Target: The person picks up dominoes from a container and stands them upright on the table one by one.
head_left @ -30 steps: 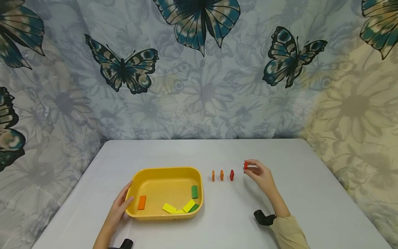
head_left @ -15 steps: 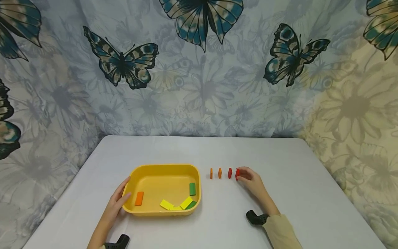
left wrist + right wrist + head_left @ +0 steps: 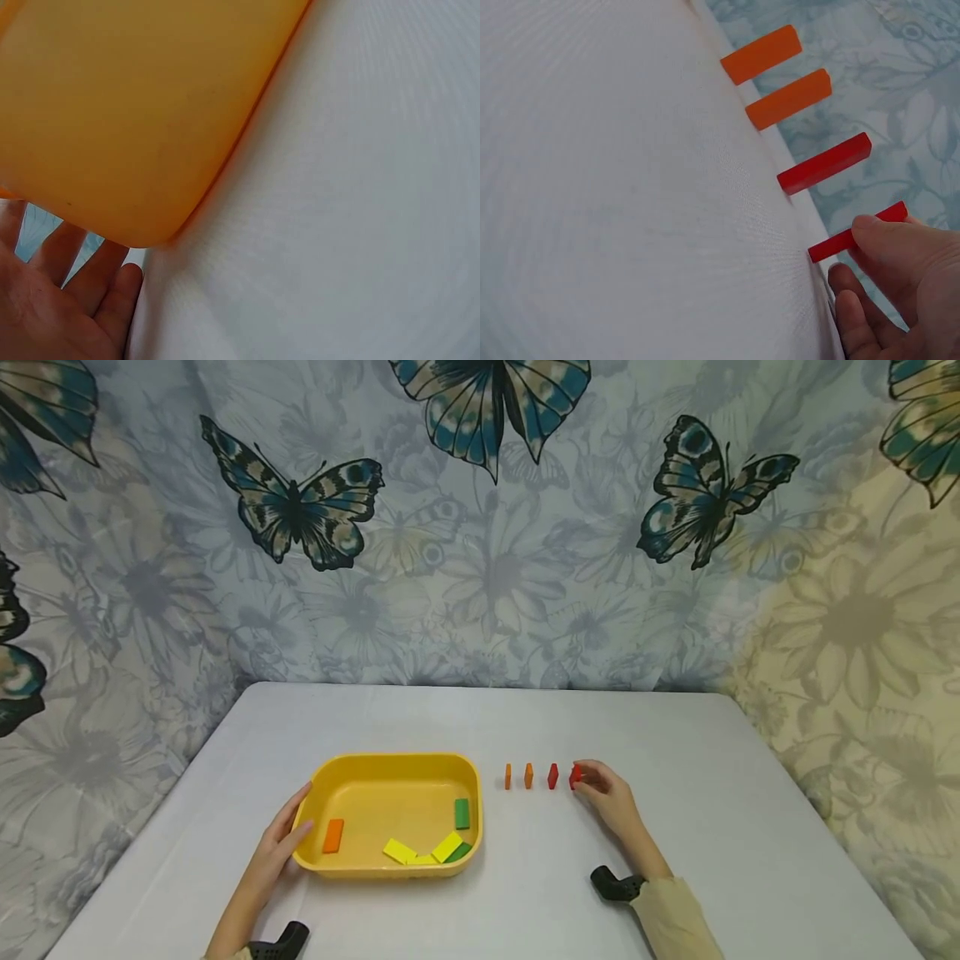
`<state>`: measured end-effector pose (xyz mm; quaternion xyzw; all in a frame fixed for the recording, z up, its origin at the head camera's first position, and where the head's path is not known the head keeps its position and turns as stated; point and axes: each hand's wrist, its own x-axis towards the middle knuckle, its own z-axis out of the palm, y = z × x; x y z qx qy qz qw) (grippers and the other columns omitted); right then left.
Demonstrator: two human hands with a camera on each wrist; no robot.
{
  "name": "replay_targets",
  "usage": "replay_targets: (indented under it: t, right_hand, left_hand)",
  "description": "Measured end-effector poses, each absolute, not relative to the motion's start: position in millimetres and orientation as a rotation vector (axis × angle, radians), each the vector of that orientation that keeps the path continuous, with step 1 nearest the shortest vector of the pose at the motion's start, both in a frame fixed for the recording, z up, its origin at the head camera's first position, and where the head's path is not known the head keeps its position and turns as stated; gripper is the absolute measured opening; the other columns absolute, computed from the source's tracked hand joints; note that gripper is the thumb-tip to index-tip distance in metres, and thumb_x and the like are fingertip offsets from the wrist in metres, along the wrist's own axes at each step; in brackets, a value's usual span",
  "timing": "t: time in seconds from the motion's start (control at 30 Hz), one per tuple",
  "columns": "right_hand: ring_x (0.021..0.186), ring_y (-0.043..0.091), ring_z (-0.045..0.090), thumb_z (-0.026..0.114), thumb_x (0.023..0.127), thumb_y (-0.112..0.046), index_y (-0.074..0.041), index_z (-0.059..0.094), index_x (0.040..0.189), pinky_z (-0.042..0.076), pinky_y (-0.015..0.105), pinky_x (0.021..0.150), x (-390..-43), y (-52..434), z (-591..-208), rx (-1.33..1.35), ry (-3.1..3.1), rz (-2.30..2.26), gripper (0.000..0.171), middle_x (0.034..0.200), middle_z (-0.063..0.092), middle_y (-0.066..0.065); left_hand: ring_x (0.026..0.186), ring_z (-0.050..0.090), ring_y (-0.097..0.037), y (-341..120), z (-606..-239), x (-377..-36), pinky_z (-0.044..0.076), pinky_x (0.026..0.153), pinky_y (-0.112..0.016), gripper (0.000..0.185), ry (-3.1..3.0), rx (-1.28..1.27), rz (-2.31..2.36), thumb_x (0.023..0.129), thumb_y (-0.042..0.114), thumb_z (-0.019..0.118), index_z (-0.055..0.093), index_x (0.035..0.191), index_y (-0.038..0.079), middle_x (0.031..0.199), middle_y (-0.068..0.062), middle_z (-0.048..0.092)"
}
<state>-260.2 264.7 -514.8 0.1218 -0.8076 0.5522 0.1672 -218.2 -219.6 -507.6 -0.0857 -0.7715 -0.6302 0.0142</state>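
Between thumb and fingers my right hand (image 3: 611, 795) pinches a red domino (image 3: 832, 246), upright with its lower end on the white table. Left of it stand another red domino (image 3: 552, 777) and two orange dominoes (image 3: 528, 776), (image 3: 507, 777), all on end, spaced apart in a row. My left hand (image 3: 272, 852) holds the yellow tray (image 3: 397, 760) by its left side, thumb at the rim and fingers along the outer wall. Inside lie an orange domino (image 3: 333, 836), several yellow dominoes (image 3: 446, 847) and green dominoes (image 3: 462, 814). The left wrist view shows the tray's outer wall (image 3: 150, 112) beside the fingers.
The white table (image 3: 525, 910) reaches back to a patterned cloth wall (image 3: 502, 610) with printed butterflies. A black device (image 3: 617, 884) is at the right wrist, another black device (image 3: 281, 941) at the left.
My right hand has brought the red domino left and down to the table, at the right end of the row. My left hand stays on the tray. The head view has shifted slightly.
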Motion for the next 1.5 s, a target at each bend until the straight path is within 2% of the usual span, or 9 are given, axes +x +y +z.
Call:
replay_targets:
  t: [0.17,0.4,0.7,0.97,1.13,1.3,1.5]
  right_hand:
    - [0.085,0.023,0.056,0.066,0.078,0.003,0.005,0.057,0.108,0.044,0.013,0.069,-265.5,268.6,-522.6,0.262,-2.369,1.559,0.032,0.093,0.061,0.016]
    - [0.083,0.028,0.055,0.067,0.076,0.006,0.01,0.055,0.106,0.046,0.019,0.067,-265.9,268.5,-522.3,0.19,-2.417,1.598,0.032,0.09,0.059,0.018]
    - [0.078,0.013,0.055,0.067,0.078,-0.001,0.009,0.055,0.104,0.045,0.015,0.066,-265.9,268.0,-520.0,0.176,-2.432,1.558,0.031,0.088,0.059,0.014]
    - [0.08,0.019,0.056,0.067,0.079,-0.003,0.006,0.057,0.103,0.045,0.017,0.068,-263.3,266.4,-519.8,0.099,-2.445,1.597,0.028,0.089,0.06,0.014]
    - [0.079,0.018,0.056,0.067,0.079,-0.004,0.006,0.057,0.103,0.046,0.018,0.068,-263.6,268.1,-521.6,0.075,-2.472,1.61,0.028,0.089,0.06,0.013]
    - [0.079,0.016,0.054,0.068,0.079,-0.005,0.007,0.057,0.103,0.045,0.017,0.067,-266.1,268.5,-517.7,0.081,-2.467,1.621,0.029,0.088,0.059,0.012]
    - [0.078,0.021,0.054,0.066,0.077,0.002,0.011,0.056,0.101,0.044,0.017,0.063,-256.1,259.8,-499.6,0.054,-2.477,1.618,0.027,0.086,0.058,0.015]
  left_hand:
    - [0.122,0.022,0.005,-220.5,-507.1,-218.9,0.025,0.089,-0.006,0.052,-2.405,-0.291,-1.958,0.094,0.015,0.045,0.025,0.142,0.01,0.145,-0.009,0.02]
    - [0.121,0.023,0.006,-220.2,-507.6,-217.9,0.025,0.089,-0.006,0.052,-2.405,-0.283,-1.952,0.094,0.014,0.046,0.026,0.141,0.009,0.145,-0.011,0.02]
    - [0.123,0.022,0.004,-219.7,-508.7,-219.7,0.025,0.089,-0.006,0.052,-2.413,-0.255,-1.949,0.094,0.015,0.046,0.026,0.142,0.011,0.145,-0.008,0.02]
    - [0.119,0.024,0.008,-217.3,-505.6,-216.3,0.026,0.089,-0.006,0.052,-2.398,-0.254,-1.959,0.094,0.014,0.046,0.026,0.141,0.008,0.145,-0.011,0.021]
    - [0.119,0.024,0.008,-217.1,-506.7,-216.3,0.026,0.088,-0.006,0.052,-2.41,-0.252,-1.956,0.094,0.014,0.046,0.025,0.141,0.007,0.144,-0.014,0.019]
    - [0.123,0.022,0.003,-218.4,-508.9,-219.6,0.025,0.089,-0.006,0.051,-2.415,-0.249,-1.956,0.094,0.015,0.045,0.026,0.142,0.011,0.145,-0.008,0.021]
    - [0.123,0.021,0.004,-218.9,-509.5,-219.2,0.024,0.09,-0.006,0.051,-2.413,-0.251,-1.959,0.094,0.015,0.045,0.026,0.141,0.01,0.145,-0.005,0.022]
